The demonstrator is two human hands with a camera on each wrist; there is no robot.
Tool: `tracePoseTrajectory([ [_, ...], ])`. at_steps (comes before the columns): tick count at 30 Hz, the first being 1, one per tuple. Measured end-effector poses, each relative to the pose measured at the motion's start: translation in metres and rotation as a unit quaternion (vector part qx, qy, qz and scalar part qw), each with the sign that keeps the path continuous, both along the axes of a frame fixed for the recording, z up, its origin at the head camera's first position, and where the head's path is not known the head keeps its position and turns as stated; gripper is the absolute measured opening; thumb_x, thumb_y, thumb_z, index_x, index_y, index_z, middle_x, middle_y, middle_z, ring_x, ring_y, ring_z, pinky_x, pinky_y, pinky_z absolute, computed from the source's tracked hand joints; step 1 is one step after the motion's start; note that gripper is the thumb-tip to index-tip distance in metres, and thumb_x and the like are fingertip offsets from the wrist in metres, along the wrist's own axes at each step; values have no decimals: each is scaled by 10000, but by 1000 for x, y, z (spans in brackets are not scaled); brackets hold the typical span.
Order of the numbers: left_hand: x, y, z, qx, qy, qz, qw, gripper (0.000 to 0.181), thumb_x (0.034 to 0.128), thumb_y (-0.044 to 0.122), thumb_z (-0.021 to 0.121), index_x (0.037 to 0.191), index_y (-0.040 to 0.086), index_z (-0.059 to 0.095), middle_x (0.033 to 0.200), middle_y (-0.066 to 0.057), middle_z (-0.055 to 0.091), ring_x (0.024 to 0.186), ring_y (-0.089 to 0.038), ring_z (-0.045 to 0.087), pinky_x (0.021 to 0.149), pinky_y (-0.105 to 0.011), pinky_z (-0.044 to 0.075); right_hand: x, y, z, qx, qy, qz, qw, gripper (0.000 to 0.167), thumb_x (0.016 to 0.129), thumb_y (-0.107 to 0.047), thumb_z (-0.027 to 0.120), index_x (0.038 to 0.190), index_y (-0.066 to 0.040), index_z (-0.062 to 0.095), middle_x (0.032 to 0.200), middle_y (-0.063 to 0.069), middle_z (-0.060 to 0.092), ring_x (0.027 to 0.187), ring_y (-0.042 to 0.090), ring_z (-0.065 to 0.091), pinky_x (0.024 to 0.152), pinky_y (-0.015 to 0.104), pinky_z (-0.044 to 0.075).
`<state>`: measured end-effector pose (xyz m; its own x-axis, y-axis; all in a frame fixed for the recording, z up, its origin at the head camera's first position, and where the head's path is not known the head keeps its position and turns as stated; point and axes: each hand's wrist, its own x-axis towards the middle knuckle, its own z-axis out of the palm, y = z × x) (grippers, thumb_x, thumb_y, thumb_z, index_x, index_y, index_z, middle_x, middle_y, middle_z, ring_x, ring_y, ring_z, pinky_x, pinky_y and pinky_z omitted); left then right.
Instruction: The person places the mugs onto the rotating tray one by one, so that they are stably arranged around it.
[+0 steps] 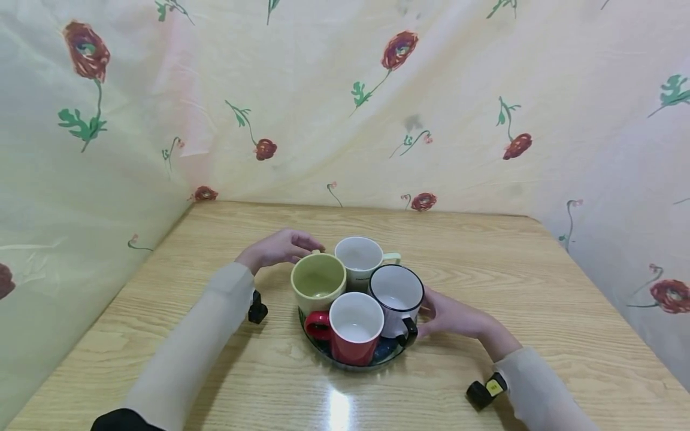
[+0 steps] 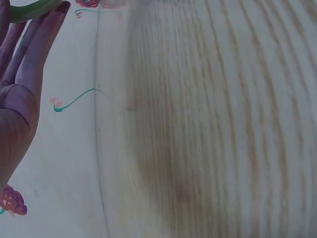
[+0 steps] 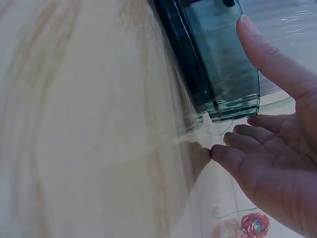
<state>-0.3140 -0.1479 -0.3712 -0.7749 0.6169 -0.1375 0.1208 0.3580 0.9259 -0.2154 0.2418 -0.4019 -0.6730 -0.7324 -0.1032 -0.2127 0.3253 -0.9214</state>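
Note:
Four mugs would be several, and they stand packed together on a dark teal glass plate (image 1: 387, 359). They are a light green mug (image 1: 318, 276), a white mug (image 1: 360, 254) with a pale green handle, a white mug with a black rim and handle (image 1: 398, 290), and a red mug (image 1: 353, 350) with a white inside. My left hand (image 1: 283, 246) is at the green mug's far side; its fairly straight fingers lie around the mug's handle (image 2: 32, 11). My right hand (image 1: 450, 314) is beside the black-rimmed mug, thumb near the plate's edge (image 3: 233, 99), fingers loosely bent.
The plate stands on a light wood-grain table (image 1: 259, 371). Behind and on both sides hangs a pale cloth (image 1: 302, 108) with printed red flowers. A black wrist device (image 1: 257, 308) sits by the left cuff, another black device (image 1: 480, 395) by the right.

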Motion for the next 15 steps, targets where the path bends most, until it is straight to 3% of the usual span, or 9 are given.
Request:
tracePoseTrajectory([
  [5, -3, 4, 3, -118, 54, -230, 9997, 431, 951, 53, 554, 1372, -20, 502, 1398, -167, 553, 1313, -289, 515, 1037, -389, 495, 0, 0, -1, -13, 38, 17, 10000, 1011, 799, -76, 759, 1495, 104, 47, 1498, 353, 271, 1401, 525, 215, 1015, 46, 327],
  [15, -4, 11, 6, 150, 31, -380, 9992, 496, 925, -42, 545, 1410, -45, 439, 1446, -232, 476, 1341, -365, 473, 1078, -408, 454, 0, 0, -1, 2, 59, -1, 10000, 1000, 801, -83, 764, 1493, 104, 67, 1492, 346, 287, 1394, 524, 240, 1016, 56, 333],
])
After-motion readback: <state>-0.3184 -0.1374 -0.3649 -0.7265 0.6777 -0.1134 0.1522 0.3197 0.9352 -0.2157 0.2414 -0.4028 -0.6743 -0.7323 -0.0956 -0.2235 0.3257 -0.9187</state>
